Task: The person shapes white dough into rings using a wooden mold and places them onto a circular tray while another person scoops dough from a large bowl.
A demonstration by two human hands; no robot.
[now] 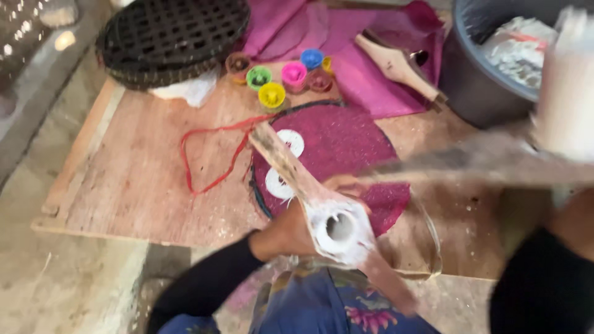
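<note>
My left hand grips a wooden press around its middle, where a round barrel hole is smeared with white dough. The press's handles run up-left and down-right over a round magenta woven mat. Two white noodle discs lie on that mat. At the right edge my right hand, in a black sleeve, holds up a blurred wooden bar with a white plunger on it. The bar sits above and to the right of the press, apart from it.
A wooden board carries the mat, a red string and several small coloured cups. Black woven trays are stacked at back left. A second wooden press lies on magenta cloth. A grey bucket stands at back right.
</note>
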